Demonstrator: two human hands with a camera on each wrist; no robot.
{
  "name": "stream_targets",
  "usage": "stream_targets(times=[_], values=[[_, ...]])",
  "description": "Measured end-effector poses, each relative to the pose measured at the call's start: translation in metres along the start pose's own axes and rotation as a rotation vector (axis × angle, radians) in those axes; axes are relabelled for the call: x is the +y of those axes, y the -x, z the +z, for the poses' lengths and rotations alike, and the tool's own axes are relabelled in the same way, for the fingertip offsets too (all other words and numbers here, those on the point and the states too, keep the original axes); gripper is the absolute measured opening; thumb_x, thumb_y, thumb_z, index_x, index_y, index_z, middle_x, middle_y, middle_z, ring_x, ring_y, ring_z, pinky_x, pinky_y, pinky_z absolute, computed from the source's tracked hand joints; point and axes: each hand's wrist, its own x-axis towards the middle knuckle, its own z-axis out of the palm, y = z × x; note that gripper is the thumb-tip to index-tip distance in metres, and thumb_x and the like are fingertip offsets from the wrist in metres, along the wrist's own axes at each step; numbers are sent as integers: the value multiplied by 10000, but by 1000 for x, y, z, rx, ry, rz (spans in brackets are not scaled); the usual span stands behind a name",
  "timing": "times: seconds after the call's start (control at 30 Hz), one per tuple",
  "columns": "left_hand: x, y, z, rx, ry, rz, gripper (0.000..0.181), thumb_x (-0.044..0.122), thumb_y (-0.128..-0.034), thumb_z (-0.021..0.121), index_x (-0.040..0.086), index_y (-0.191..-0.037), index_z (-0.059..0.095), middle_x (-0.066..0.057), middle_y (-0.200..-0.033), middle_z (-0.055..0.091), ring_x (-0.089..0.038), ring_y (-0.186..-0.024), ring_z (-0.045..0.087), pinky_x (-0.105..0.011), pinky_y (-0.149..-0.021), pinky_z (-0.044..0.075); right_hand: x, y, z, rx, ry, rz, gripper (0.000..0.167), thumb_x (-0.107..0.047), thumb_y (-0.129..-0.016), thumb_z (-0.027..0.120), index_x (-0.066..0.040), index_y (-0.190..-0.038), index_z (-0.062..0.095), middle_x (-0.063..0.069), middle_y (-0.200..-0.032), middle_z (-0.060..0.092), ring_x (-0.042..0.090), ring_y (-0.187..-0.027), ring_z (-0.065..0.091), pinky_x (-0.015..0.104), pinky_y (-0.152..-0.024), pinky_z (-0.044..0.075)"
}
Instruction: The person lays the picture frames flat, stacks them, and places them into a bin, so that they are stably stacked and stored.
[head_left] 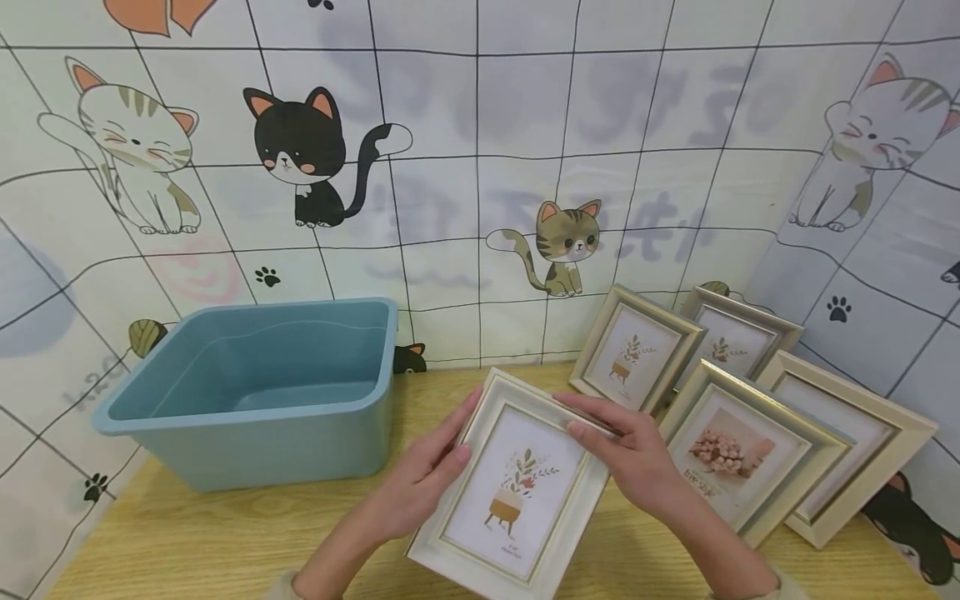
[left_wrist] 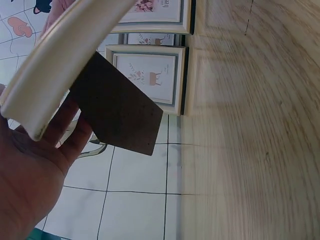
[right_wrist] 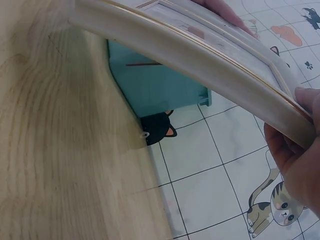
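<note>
Together, the left hand (head_left: 420, 483) and right hand (head_left: 632, 457) grip a cream picture frame (head_left: 517, 475) (plant print (head_left: 510, 504) inside).

Cream held frame (head_left: 517, 492), gold-lined; blue-green tub (head_left: 285, 446); yellow wood-grain tabletop (head_left: 247, 542); white wall (head_left: 442, 92), black-gridded, cat-patterned.

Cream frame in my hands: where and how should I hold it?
I'd hold the frame by its long side borders, left hand from the left, right hand from the right, thumbs in front. They look wide enough to leave the picture uncovered, and a flap juts from the back, so avoid squeezing there.
</note>
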Motion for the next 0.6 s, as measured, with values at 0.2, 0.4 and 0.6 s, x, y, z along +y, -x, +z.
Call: stream_targets(times=[0.2, 0.4, 0.6], values=[[-5, 1, -4, -11, 56, 28, 622, 43, -1089, 453, 187, -1652, 229, -251, -1452, 518, -238, -1018, 700, -411, -679, 613, 6, 0, 5, 38, -21, 16, 364, 12, -1003, 615, 80, -1361, 593, -101, -1205, 717, 196, -911, 740, 421, -685, 607], [-8, 3, -8, -21, 56, 10, 606, 57, -1090, 466, 169, -1645, 251, -249, -1481, 494, -223, -1014, 701, -410, -682, 612, 11, 3, 12, 82, -30, 44, 355, 2, -998, 632, 66, -1346, 619, -69, -1279, 692, 163, -977, 723, 364, -737, 605], [-10, 8, -11, -50, 67, -17, 569, 44, -1086, 471, 136, -1624, 311, -225, -1515, 477, -240, -1027, 703, -409, -716, 607, 13, 13, 16, 191, 59, 148, 365, -106, -1012, 655, 4, -1360, 636, 70, -1361, 647, 56, -1150, 631, 244, -900, 535]])
